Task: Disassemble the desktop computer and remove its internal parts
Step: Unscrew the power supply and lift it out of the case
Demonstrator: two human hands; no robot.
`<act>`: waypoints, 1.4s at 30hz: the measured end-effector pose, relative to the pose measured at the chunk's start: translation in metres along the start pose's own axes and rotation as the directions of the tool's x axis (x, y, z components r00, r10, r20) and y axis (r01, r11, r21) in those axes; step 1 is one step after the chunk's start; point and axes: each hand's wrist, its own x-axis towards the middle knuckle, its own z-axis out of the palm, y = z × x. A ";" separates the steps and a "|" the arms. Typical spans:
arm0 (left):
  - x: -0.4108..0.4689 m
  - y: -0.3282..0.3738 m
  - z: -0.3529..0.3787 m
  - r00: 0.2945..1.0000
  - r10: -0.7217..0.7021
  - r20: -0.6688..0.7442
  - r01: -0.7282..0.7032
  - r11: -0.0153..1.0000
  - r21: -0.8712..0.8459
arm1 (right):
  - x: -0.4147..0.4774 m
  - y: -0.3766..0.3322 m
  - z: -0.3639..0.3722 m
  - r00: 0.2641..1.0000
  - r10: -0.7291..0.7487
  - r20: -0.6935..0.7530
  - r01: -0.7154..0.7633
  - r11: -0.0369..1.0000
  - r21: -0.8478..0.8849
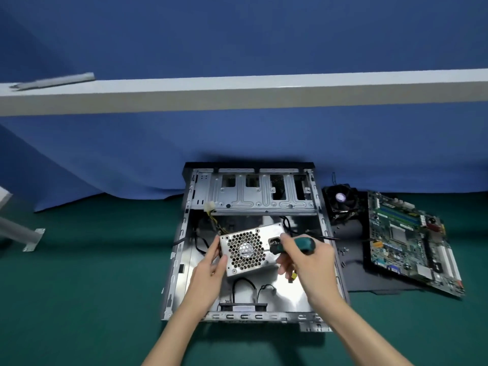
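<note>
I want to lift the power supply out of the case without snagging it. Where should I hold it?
Probably by its two short side walls, from above. The power supply sits tilted up with its fan grille facing you, and its cables trail from the far left, so keep fingers off that end and off the grille.

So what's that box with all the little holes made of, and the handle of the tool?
The power supply box looks like bare sheet metal: silvery, dull shine, holes punched in a honeycomb. The screwdriver handle in the right hand looks like teal plastic or rubber with a black part; I can't tell which.
</note>
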 end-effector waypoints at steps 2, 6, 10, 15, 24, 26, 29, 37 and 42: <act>0.000 -0.002 0.000 1.000 -0.017 0.017 0.017 1.000 -0.022 | -0.005 0.006 0.008 1.000 0.013 0.007 -0.013 1.000 -0.023; 0.002 -0.006 0.000 1.000 -0.019 0.000 0.019 1.000 -0.008 | -0.010 0.013 0.015 1.000 0.013 -0.002 -0.013 0.996 -0.089; 0.002 -0.007 0.000 1.000 -0.011 -0.015 0.011 1.000 0.012 | -0.012 0.017 0.015 1.000 0.003 -0.004 -0.004 0.994 -0.107; 0.002 -0.009 0.001 0.999 0.006 -0.032 -0.006 1.000 0.019 | -0.014 0.017 0.015 1.000 -0.013 0.006 0.014 0.992 -0.126; -0.005 0.009 -0.006 0.996 0.082 -0.030 -0.075 0.980 0.184 | -0.008 -0.010 0.024 0.884 -0.128 0.450 0.375 0.769 -0.517; -0.010 0.019 -0.014 0.980 0.198 -0.012 -0.193 0.964 0.181 | -0.003 -0.020 0.030 0.830 -0.102 0.549 0.454 0.694 -0.558; -0.019 0.038 -0.022 0.945 0.287 0.153 -0.300 0.952 0.066 | 0.003 -0.033 0.039 0.740 -0.107 0.664 0.598 0.558 -0.576; -0.026 0.047 -0.015 0.941 0.328 0.081 -0.338 0.919 0.205 | -0.002 -0.045 0.053 0.741 -0.155 0.654 0.596 0.600 -0.533; -0.027 0.057 -0.018 0.936 0.313 0.161 -0.315 0.949 -0.011 | -0.015 -0.039 0.056 0.744 -0.418 0.521 0.649 0.636 -0.417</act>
